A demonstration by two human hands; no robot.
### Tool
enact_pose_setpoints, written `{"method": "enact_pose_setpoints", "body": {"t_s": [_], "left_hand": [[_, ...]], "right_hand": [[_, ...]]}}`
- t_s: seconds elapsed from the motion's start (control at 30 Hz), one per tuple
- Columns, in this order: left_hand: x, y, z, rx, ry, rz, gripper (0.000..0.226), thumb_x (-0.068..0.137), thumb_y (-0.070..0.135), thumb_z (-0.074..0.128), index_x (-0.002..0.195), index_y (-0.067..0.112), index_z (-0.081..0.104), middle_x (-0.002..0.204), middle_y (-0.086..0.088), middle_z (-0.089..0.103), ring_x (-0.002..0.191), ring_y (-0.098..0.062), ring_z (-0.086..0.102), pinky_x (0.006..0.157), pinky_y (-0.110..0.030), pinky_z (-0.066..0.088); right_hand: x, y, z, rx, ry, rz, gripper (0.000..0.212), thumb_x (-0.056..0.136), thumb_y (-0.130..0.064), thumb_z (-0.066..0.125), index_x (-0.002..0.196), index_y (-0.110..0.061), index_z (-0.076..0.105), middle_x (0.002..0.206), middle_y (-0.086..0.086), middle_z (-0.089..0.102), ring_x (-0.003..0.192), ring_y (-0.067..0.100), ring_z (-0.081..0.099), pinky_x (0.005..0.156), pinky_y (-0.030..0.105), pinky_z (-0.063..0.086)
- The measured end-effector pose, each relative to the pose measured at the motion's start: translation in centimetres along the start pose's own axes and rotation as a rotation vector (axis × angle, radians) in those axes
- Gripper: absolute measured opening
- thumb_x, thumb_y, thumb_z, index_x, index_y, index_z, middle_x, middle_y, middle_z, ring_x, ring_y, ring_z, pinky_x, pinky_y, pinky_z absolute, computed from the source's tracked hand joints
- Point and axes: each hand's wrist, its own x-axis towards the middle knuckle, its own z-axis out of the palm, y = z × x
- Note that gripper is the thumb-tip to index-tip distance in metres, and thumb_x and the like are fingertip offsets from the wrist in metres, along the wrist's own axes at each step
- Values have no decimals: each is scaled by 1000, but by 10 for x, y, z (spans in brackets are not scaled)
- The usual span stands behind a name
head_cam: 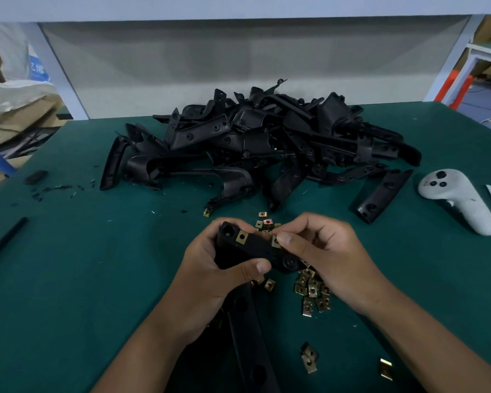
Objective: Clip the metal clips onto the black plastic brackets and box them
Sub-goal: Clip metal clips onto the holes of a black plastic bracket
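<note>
Hands meet at the lower centre of the frame over a green table [68,279]. The left hand [210,276] grips a black plastic bracket [255,248], its fingers curled over the far edge and its thumb pressed across the near face, so the bracket sits tilted between the two hands. One metal clip [242,236] is already seated on the bracket's upper edge, just right of a round hole near its left end. The right hand [326,256] pinches a second clip [276,241] between thumb and forefinger, holding it against the same edge further right; whether that clip is fully pushed on cannot be told, as the thumb covers part of it.

Loose brass-coloured clips [313,290] lie scattered on the table under and just below the right hand, with a few more beyond the fingers towards the centre of the frame and two stray ones near the lower right. A long black bracket [250,336] lies flat on the table beneath the left wrist and runs down to the bottom edge.

Across the upper middle of the frame sits a large tangled heap of black brackets [261,140]. One single bracket [383,194] lies apart at the heap's right side, and just right of it rests a white handheld controller [459,202]. Small black scraps [54,188] dot the table at the left, near a thin black rod [3,239] at the left edge. Cardboard boxes [9,117] and a pale sack stand beyond the table at the upper left.
</note>
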Motion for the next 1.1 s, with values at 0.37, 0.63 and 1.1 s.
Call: {"method": "enact_pose_setpoints", "body": {"t_s": [0.37, 0.63, 1.1], "left_hand": [[1, -3, 1, 36, 31, 83, 39, 69, 9, 91, 96, 25, 68, 103, -20, 71, 92, -21, 71, 76, -27, 59], [0, -4, 4, 14, 23, 110, 39, 68, 8, 91, 92, 31, 70, 84, 7, 71, 74, -6, 65, 65, -19, 55], [0, -5, -1, -7, -64, 135, 39, 66, 25, 93, 94, 29, 67, 92, 4, 67, 85, -13, 65, 75, -24, 56]], "right_hand": [[-2, -4, 3, -99, 62, -25, 12, 83, -27, 72, 89, -19, 77, 88, -1, 79, 79, 7, 73, 73, 17, 55], [-4, -8, 6, -55, 94, 37, 16, 84, -31, 72, 89, -17, 78, 85, 0, 77, 78, 8, 68, 73, 18, 54], [-9, -9, 17, 163, 134, 86, 8, 79, -32, 79, 81, -24, 79, 82, -2, 76, 79, 9, 69, 76, 20, 56]]}}
